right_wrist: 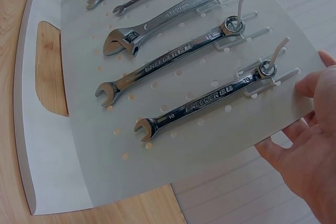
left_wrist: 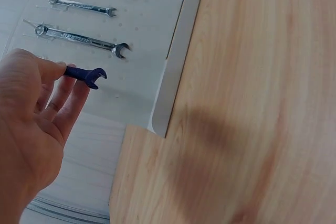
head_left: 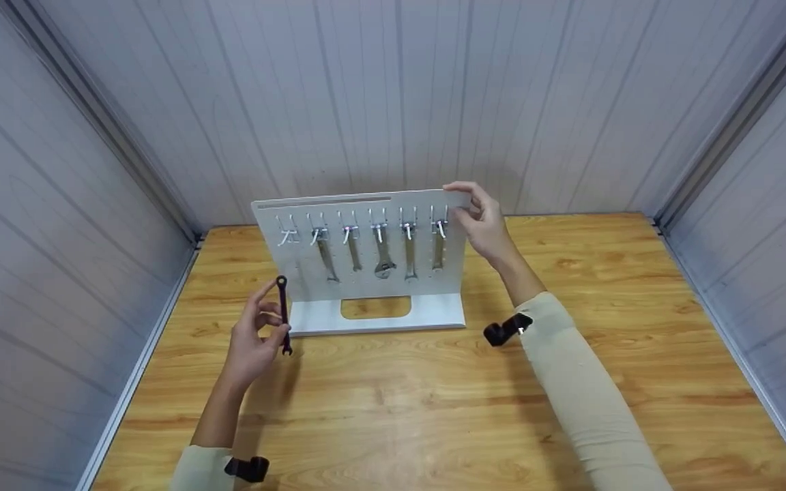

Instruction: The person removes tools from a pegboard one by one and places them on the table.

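Holding a small dark blue-black combination wrench [head_left: 284, 315] upright between thumb and fingertips, the left hand [head_left: 253, 341] hovers before the white metal pegboard stand [head_left: 311, 273]. The right hand [head_left: 482, 221] grips the board's top right corner. Five chrome wrenches [head_left: 383, 252] hang on hooks; the leftmost hook [head_left: 286, 232] looks free, so one hanging seems left.

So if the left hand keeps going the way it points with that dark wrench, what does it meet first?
Probably the pegboard: the left hand holds the dark wrench just in front of its left end, near the empty hook. Depth is unclear.
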